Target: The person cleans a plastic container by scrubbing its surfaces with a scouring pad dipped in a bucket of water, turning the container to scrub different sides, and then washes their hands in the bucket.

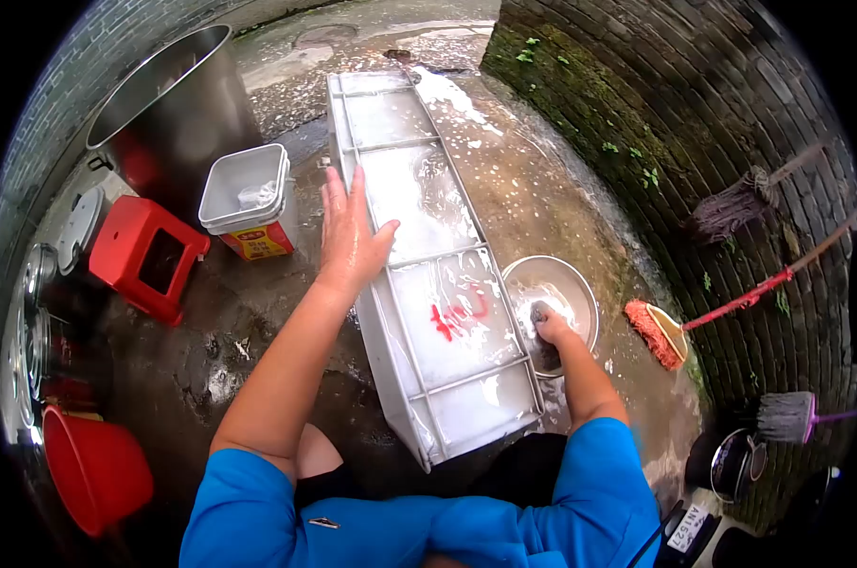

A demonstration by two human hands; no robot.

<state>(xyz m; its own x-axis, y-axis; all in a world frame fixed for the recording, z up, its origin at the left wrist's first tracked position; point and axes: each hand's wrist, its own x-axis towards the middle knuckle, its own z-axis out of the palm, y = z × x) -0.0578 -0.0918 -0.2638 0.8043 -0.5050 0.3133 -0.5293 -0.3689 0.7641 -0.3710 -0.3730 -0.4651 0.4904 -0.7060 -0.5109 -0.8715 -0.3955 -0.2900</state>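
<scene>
A long white box-like panel [433,204] with a metal frame and crossbars lies before me, wet and streaked with suds. Red marks show on its lower half. My left hand [351,232] is at its left edge, fingers spread and wet. To the right of the panel stands a round metal basin [591,295] with foamy water. Down in the basin is my right hand [553,325], its fingers closed around a dark scrubbing pad [541,311]. Part of the pad is hidden by the hand.
On the left are a tall metal pot [178,118], a white bucket [244,185], a red stool [130,251] and a red basin [97,469]. A mossy brick wall [637,114] rises on the right, with mops and an orange-bristled brush [658,331] against it. The ground is wet.
</scene>
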